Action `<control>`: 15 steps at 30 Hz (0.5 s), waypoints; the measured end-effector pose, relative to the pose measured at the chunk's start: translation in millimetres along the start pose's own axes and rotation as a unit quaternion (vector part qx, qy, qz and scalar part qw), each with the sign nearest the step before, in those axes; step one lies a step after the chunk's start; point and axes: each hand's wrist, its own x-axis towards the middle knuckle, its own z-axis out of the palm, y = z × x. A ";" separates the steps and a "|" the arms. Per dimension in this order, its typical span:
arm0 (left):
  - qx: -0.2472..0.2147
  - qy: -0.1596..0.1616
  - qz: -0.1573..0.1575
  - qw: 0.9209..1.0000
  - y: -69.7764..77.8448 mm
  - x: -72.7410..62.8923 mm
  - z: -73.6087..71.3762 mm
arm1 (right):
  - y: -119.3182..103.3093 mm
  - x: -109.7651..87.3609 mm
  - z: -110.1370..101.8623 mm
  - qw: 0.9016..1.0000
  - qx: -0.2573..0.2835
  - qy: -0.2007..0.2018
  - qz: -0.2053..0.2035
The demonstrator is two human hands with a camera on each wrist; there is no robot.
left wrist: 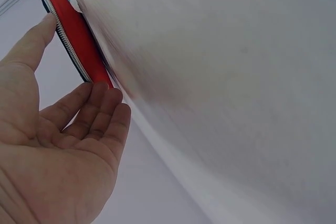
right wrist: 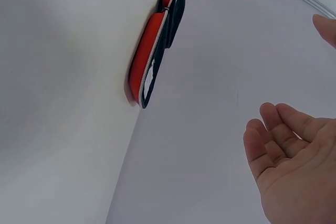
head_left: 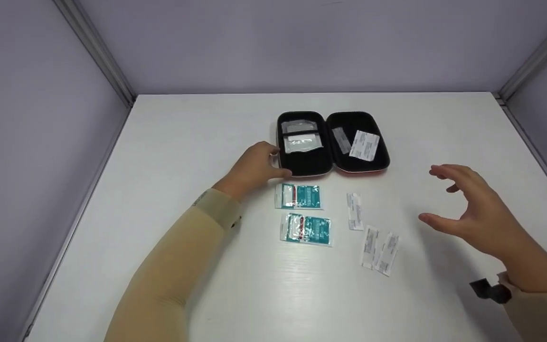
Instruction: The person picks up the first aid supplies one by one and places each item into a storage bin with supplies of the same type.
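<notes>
On the white table (head_left: 235,294), the unfolded case (head_left: 307,165) is placed at upper centre, its left edge gripped by the left hand (head_left: 254,165). The right hand (head_left: 480,213) is held loosely spread at right, well apart; two teal packets (head_left: 310,195) are laid below the case.

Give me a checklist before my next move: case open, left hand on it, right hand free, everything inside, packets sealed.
1. Case open: ok. Both halves lie side by side on the table, insides up.
2. Left hand on the case: ok. Thumb and fingers touch its left half.
3. Right hand free: ok. It holds nothing, to the right of the case.
4. Teal packets inside: not ok. Two lie on the table, on the near side of the case.
5. White strips inside: not ok. Three lie on the table.
6. Teal packets sealed: cannot tell. Their edges show too small.
</notes>
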 end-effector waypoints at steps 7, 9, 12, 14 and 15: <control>0.011 -0.002 0.003 1.000 -0.3 1.3 0.2 | 3.8 -12.2 17.2 1.000 0.000 -0.024 0.003; 0.012 -0.004 0.002 1.000 -0.3 1.5 0.1 | 6.0 -15.9 24.1 0.999 -0.002 -0.034 0.008; 0.002 -0.003 -0.003 1.000 0.1 0.5 -0.1 | 8.3 -19.9 32.0 0.998 -0.005 -0.054 0.019; -0.007 -0.001 -0.007 1.000 0.2 -0.8 -0.2 | 8.1 -21.2 36.0 0.997 -0.006 -0.071 0.028; -0.011 -0.001 -0.009 1.000 0.2 -1.2 0.0 | 7.8 -21.7 37.3 0.996 -0.009 -0.080 0.032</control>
